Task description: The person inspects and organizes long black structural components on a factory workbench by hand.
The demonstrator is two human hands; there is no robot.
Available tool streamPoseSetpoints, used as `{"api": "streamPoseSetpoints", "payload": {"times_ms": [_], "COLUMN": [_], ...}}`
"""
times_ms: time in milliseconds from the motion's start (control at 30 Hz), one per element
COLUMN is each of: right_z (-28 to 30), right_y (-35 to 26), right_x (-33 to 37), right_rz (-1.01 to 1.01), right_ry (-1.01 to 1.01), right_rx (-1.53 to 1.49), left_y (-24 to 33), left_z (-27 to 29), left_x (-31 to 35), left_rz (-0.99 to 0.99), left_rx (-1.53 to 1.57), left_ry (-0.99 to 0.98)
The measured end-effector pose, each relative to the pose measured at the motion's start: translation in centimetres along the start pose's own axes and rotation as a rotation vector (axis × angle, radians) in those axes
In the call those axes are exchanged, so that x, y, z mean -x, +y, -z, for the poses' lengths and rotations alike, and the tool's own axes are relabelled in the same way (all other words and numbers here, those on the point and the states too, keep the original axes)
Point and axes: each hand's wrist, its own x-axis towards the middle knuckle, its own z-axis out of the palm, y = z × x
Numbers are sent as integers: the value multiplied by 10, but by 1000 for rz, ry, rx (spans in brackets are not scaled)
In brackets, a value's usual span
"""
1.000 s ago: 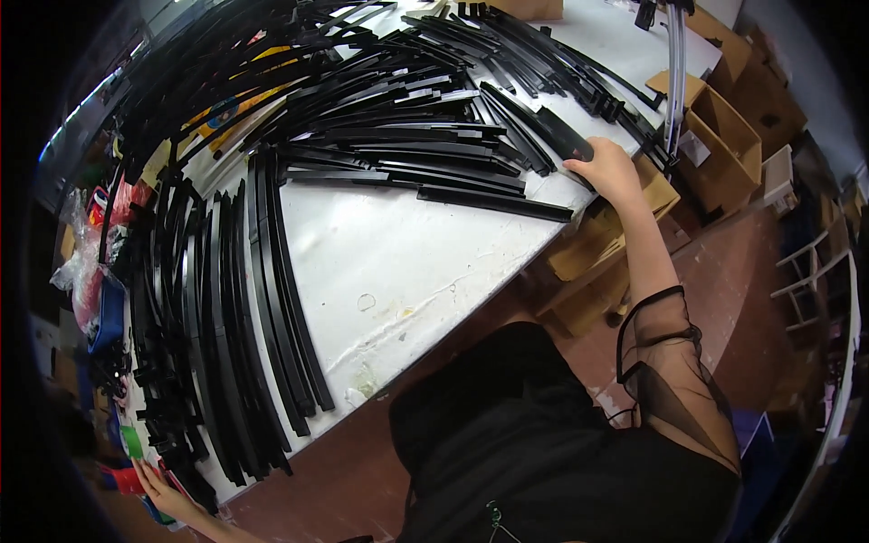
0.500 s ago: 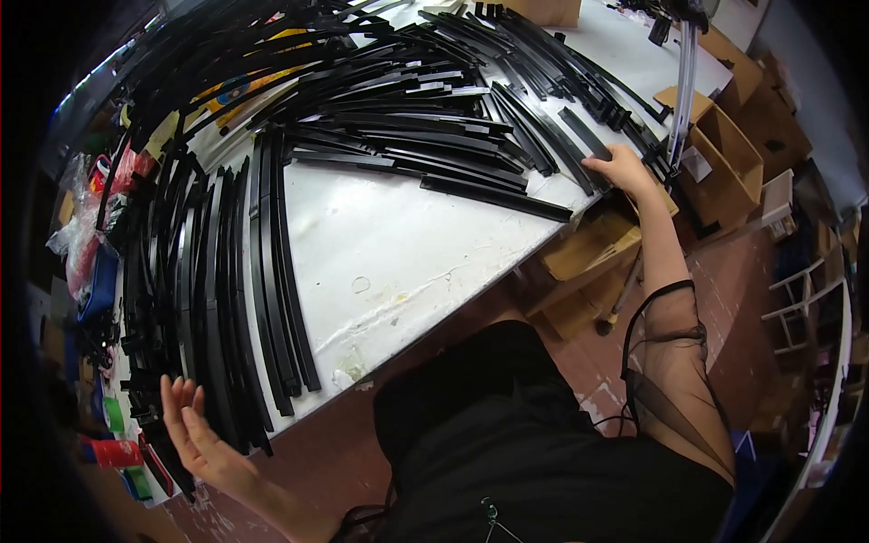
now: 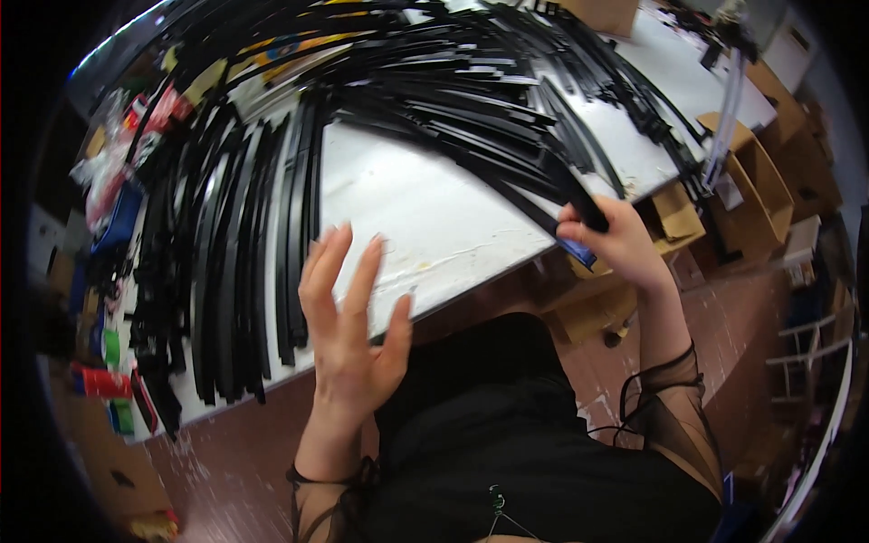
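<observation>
My right hand (image 3: 625,242) is closed round the near end of a long black plastic strip (image 3: 574,192), lifted at the front edge of the white table (image 3: 398,195). Just under its fingers shows a small shiny blue patch (image 3: 577,253); whether it belongs to a strip I cannot tell. Over the table's front edge, my left hand (image 3: 348,330) is open, fingers spread, holding nothing. Left of it, several long black strips (image 3: 240,244) lie side by side, pointing toward me. A large heap of similar strips (image 3: 453,95) spreads across the back, slightly blurred.
Open cardboard boxes (image 3: 756,185) stand off the table's right end, near an upright metal post (image 3: 724,118). At the left edge are plastic bags (image 3: 113,172), a blue case (image 3: 118,220) and a red roll-shaped object (image 3: 104,381). A white rack (image 3: 801,353) stands at far right.
My right hand has drawn the black strip up and toward me from the right side of the table. My left hand has moved right and up, from the left strips to the front edge.
</observation>
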Motion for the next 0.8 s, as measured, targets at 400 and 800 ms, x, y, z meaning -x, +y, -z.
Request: {"api": "streamPoseSetpoints", "payload": {"times_ms": [400, 800], "right_z": [-26, -150], "right_y": [-21, -47], "right_x": [4, 50], "right_rz": [492, -237], "right_ry": [369, -728], "right_rx": [336, -882], "left_y": [-53, -101], "left_z": [7, 12], "left_x": [-11, -18], "left_rz": [722, 1192], "left_rx": [702, 2072], "left_ry": [-294, 551]}}
